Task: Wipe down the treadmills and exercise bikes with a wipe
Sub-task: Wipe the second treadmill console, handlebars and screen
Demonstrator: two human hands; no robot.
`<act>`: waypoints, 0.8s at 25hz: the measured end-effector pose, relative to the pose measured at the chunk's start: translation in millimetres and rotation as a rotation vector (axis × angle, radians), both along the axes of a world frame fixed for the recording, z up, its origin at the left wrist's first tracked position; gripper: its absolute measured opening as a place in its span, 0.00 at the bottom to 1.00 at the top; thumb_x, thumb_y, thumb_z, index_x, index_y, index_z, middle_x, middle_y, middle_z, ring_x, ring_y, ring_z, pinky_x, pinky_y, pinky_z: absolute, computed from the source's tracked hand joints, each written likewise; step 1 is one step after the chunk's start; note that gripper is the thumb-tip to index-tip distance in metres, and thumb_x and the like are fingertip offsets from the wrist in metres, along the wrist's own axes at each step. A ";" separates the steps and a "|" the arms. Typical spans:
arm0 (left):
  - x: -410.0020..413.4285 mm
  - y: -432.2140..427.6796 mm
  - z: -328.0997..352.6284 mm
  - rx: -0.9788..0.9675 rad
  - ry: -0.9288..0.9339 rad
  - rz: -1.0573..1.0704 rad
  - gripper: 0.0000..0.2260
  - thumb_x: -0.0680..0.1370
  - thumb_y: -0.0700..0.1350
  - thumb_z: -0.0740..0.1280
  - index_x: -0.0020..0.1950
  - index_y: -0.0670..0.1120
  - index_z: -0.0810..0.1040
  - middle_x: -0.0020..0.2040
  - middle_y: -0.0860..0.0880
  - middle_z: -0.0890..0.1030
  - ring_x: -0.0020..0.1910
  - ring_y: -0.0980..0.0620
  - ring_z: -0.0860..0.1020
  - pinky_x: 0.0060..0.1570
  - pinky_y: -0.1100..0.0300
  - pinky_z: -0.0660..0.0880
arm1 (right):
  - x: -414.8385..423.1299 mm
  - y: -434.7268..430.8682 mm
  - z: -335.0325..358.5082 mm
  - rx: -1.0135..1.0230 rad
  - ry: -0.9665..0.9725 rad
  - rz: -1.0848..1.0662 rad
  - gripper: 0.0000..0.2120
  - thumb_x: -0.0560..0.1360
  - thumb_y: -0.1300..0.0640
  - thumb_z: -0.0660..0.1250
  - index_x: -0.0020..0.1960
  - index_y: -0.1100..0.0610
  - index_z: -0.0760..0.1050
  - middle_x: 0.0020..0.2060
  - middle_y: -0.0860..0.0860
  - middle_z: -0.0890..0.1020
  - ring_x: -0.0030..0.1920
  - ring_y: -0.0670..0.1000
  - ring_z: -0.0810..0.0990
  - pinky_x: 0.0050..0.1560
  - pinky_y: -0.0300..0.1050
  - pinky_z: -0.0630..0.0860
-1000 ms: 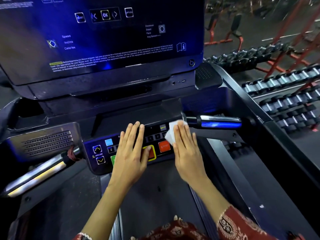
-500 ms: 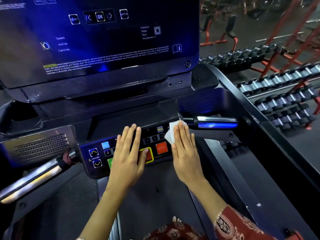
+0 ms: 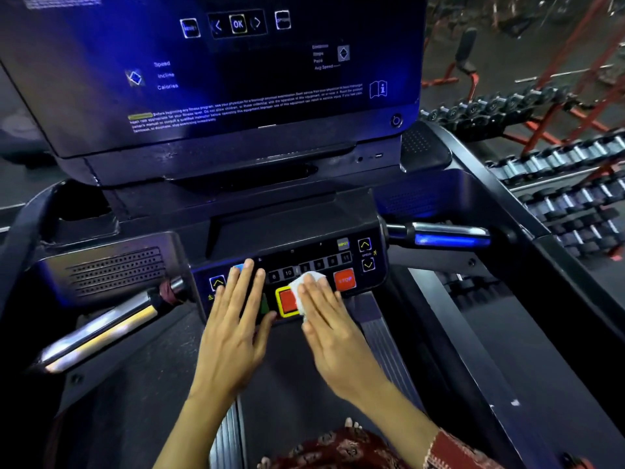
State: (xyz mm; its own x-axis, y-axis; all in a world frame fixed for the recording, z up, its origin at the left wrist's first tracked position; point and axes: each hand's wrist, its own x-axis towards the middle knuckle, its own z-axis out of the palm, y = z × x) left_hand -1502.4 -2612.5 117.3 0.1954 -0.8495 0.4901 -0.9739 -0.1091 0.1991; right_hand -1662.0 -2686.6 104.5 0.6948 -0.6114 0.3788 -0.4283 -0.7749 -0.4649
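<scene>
right hand [image 3: 333,328] presses wipe [image 3: 306,286], keypad [image 3: 318,265] centre

My left hand [image 3: 236,319] lies flat, palm down, fingers straight and slightly spread, pointing away from me. My right hand [image 3: 334,330] sits just beside it, also palm down, fingers straight and held together, angled a little to the left, their tips pressing on the wipe [image 3: 306,282]. Both arms reach forward from the bottom of the view: the left forearm [image 3: 182,428] bare, the right forearm [image 3: 399,411] coming out of a red patterned sleeve [image 3: 453,451].
</scene>
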 end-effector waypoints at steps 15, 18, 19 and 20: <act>60.6 52.1 -4.9 0.042 0.053 -0.001 0.27 0.81 0.51 0.55 0.77 0.41 0.54 0.79 0.50 0.50 0.77 0.50 0.50 0.75 0.57 0.46 | 78.8 10.5 13.3 -0.361 0.165 0.003 0.26 0.78 0.61 0.56 0.76 0.58 0.58 0.76 0.52 0.59 0.76 0.51 0.56 0.74 0.50 0.54; 68.2 53.0 -1.5 0.043 0.104 0.006 0.28 0.81 0.52 0.54 0.77 0.40 0.52 0.77 0.45 0.54 0.77 0.49 0.51 0.75 0.56 0.47 | 67.6 11.5 12.8 -0.159 0.102 -0.223 0.29 0.79 0.63 0.55 0.78 0.58 0.51 0.77 0.52 0.52 0.78 0.51 0.48 0.76 0.48 0.48; 70.4 53.5 -0.2 0.043 0.130 0.004 0.28 0.81 0.52 0.53 0.77 0.39 0.51 0.77 0.44 0.54 0.77 0.49 0.50 0.75 0.57 0.46 | 67.6 20.8 10.2 -0.134 0.099 -0.227 0.28 0.81 0.60 0.53 0.78 0.57 0.49 0.78 0.52 0.51 0.78 0.50 0.47 0.76 0.46 0.46; 72.5 53.6 0.8 0.043 0.148 -0.004 0.28 0.81 0.53 0.53 0.77 0.39 0.51 0.77 0.44 0.54 0.77 0.50 0.49 0.75 0.58 0.45 | 72.8 32.6 8.3 -0.142 0.105 -0.195 0.27 0.81 0.58 0.52 0.78 0.57 0.48 0.78 0.51 0.51 0.78 0.50 0.47 0.76 0.45 0.46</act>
State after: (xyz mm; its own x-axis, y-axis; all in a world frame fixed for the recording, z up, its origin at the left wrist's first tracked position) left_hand -1429.8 -2558.9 118.0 0.2594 -0.8700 0.4193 -0.9348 -0.1171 0.3353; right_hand -1589.2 -2654.0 112.8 0.6088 -0.6838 0.4023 -0.6166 -0.7269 -0.3025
